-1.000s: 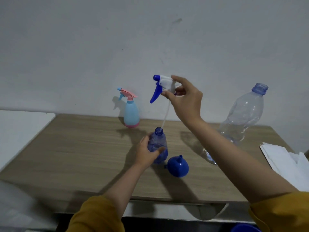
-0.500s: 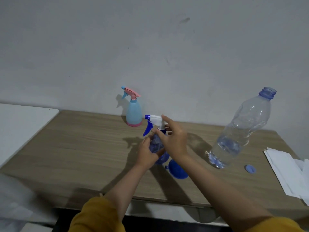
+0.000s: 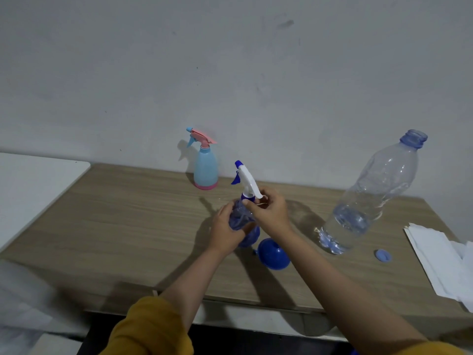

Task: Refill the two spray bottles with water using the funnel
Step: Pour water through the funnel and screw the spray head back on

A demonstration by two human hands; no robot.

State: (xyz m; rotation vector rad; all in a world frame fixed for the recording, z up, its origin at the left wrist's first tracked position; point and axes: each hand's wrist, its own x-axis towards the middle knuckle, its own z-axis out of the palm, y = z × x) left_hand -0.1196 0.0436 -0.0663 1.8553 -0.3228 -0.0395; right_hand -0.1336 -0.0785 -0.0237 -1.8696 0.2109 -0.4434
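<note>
A small blue spray bottle (image 3: 243,221) stands mid-table, its body gripped by my left hand (image 3: 225,230). Its white and blue spray head (image 3: 246,181) sits on the neck, and the fingers of my right hand (image 3: 268,210) pinch the collar at the base of that head. A blue funnel (image 3: 273,254) lies on its side just right of the bottle. The second spray bottle (image 3: 205,165), light blue with a pink trigger, stands upright at the back by the wall. A large clear water bottle (image 3: 368,196), uncapped and partly filled, stands at the right.
The wooden table (image 3: 128,226) butts against a grey wall. A blue bottle cap (image 3: 383,256) lies right of the water bottle. White paper sheets (image 3: 442,262) sit at the table's right edge. A white surface (image 3: 30,185) adjoins the table on the left.
My right hand brought the spray head down from high above the table onto the blue bottle's neck, then turned it so the nozzle now points away and up.
</note>
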